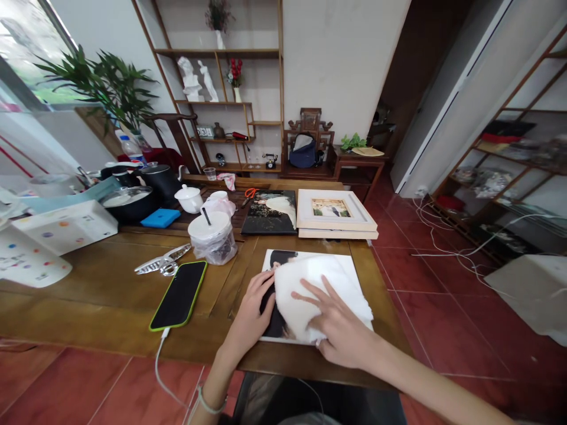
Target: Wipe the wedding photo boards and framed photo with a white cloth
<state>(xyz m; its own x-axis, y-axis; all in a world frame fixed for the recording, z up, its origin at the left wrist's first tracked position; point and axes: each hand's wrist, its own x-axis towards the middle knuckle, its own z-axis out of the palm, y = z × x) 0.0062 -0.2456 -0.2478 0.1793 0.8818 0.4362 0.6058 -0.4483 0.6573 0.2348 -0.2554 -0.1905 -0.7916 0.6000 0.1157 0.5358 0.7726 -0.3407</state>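
Note:
A photo panel (278,330) with a printed portrait lies flat on the wooden table, close to its front edge. Spread over most of it is a white cloth (305,283). My right hand (339,324) presses on the cloth with its fingers spread. At the panel's left side rests my left hand (257,304), fingers stretched out and touching the panel by the cloth's edge. The cloth hides much of the picture beneath.
Behind the panel lie a dark photo panel (271,213) and stacked white picture frames (334,212). To the left are a charging phone (179,295), a bagged drink cup (213,236), a silver metal tool (163,261) and a blue box (160,218). A white cable hangs off the table (110,307).

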